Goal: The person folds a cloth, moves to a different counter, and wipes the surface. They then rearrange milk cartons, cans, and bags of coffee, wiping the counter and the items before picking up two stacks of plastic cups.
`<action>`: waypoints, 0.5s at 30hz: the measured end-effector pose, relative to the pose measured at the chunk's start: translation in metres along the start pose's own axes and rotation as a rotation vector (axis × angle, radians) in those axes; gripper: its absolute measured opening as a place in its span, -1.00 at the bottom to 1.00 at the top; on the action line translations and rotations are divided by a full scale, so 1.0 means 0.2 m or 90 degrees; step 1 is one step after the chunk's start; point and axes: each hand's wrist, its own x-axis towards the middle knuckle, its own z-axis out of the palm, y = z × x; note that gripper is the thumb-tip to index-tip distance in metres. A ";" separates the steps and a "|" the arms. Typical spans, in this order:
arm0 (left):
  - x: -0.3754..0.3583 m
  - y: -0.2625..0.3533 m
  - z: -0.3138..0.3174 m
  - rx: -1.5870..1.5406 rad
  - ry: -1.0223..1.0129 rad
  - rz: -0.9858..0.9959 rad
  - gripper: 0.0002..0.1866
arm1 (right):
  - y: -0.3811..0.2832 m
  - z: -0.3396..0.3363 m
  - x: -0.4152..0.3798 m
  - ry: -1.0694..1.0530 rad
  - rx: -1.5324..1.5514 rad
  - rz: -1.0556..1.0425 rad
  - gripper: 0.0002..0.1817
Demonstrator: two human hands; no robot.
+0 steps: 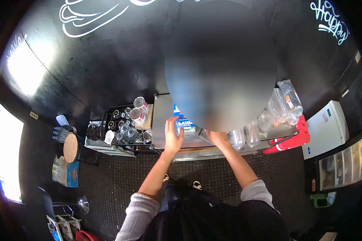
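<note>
A blue and white milk carton [186, 123] is at the steel counter [162, 108], its upper part hidden by a large round blur. My left hand [173, 135] is at the carton's left side, fingers stretched and apart, with the thumb and a fingertip against its edge. My right hand [218, 137] reaches to the counter's front, right of the carton. The blur covers its fingers, so what it holds, if anything, cannot be seen. Close to its left side shows a small dark grey edge I cannot name.
Stacks of clear plastic cups [265, 120] line the counter's right part. On the left, a black tray [104, 120] holds glass jars and cans [138, 115]. A red cooler [304, 134] and a white fridge [328, 128] stand right; a round wooden stool [71, 148] stands left.
</note>
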 end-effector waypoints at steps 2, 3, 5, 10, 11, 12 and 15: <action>0.11 0.06 -0.02 0.138 -0.046 0.006 -0.46 | -0.06 -0.07 -0.01 0.007 0.064 -0.056 -0.48; 0.15 0.03 -0.03 0.182 -0.053 0.034 -0.38 | -0.08 -0.11 -0.01 -0.020 0.092 -0.048 -0.48; 0.22 0.00 -0.03 0.240 -0.094 0.084 -0.34 | -0.09 -0.14 -0.01 -0.014 0.113 -0.068 -0.48; 0.30 -0.01 -0.01 0.393 -0.248 0.143 -0.13 | -0.04 -0.18 -0.07 -0.004 0.171 -0.138 -0.52; 0.30 0.00 -0.01 0.421 -0.232 0.148 -0.09 | -0.02 -0.19 -0.08 -0.015 0.181 -0.142 -0.52; 0.32 0.01 0.00 0.424 -0.230 0.149 -0.09 | -0.02 -0.20 -0.09 -0.026 0.192 -0.145 -0.53; 0.33 0.03 0.02 0.485 -0.267 0.141 -0.14 | 0.00 -0.21 -0.12 -0.042 0.209 -0.152 -0.56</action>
